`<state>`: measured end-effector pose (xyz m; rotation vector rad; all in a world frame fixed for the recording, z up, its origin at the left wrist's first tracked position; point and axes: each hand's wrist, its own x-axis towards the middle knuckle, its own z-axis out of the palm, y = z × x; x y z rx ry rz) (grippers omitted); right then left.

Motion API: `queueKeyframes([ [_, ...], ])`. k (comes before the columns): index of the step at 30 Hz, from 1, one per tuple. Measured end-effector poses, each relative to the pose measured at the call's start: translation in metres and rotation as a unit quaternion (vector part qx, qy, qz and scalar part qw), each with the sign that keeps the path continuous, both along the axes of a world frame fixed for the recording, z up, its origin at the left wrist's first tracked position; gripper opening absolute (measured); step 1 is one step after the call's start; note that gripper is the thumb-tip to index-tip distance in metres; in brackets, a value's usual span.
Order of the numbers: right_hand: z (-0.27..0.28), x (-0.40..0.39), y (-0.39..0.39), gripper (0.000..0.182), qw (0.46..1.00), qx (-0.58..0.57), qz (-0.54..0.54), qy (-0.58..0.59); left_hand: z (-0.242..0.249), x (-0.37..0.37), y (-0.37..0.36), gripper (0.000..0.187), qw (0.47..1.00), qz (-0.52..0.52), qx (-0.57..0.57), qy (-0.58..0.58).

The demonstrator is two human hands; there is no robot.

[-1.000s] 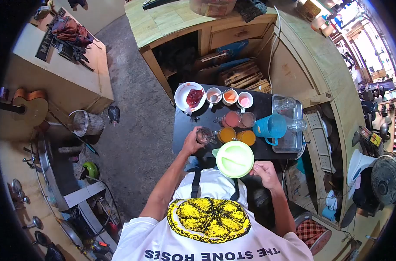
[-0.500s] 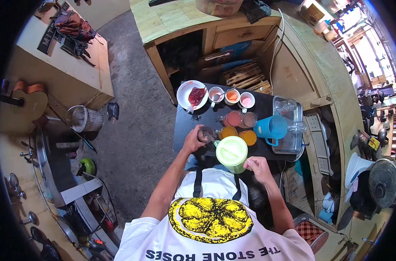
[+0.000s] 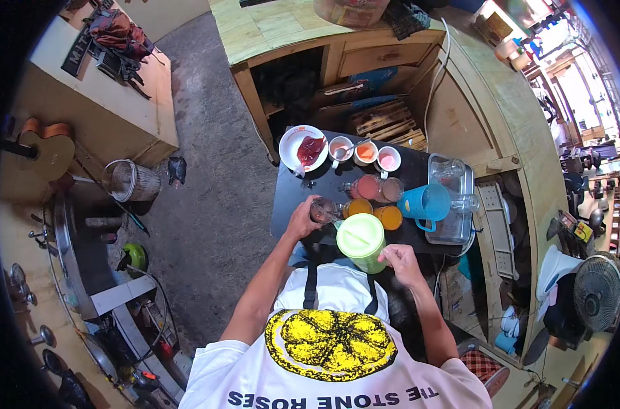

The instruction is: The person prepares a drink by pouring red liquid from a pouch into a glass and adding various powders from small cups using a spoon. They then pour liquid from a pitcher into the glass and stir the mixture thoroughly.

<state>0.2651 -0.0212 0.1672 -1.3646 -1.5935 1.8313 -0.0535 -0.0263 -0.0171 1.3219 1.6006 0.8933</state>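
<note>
My left hand [image 3: 303,218] is wrapped round a clear glass [image 3: 322,210] near the front left of the dark table. In my right hand [image 3: 398,262] is the handle of a light green lidded pitcher [image 3: 361,238], its spout side against or very near the glass's rim. What the glass holds is hard to make out. Just beyond stand two glasses of orange drink [image 3: 389,217] and, behind them, glasses of pinkish drink [image 3: 368,186]. A blue pitcher [image 3: 426,204] is to their right.
Along the table's [image 3: 289,198] far side are a white bowl [image 3: 291,144] with a red bag in it and several white cups [image 3: 388,159], one with a spoon. A clear tray [image 3: 449,234] with glasses lies at the right. Behind is a wooden counter [image 3: 391,58].
The view has shifted slightly. The green pitcher has moved a touch left towards the glass; both hands keep their holds.
</note>
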Motion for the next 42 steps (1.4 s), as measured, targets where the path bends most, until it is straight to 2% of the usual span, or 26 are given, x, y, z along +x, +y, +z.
queueKeyframes([
  [42, 0.035, -0.006, 0.0, 0.031, 0.998, 0.045, 0.006, -0.046, -0.017, -0.002, -0.001, 0.084, 1.0, -0.011, 0.022, 0.008],
])
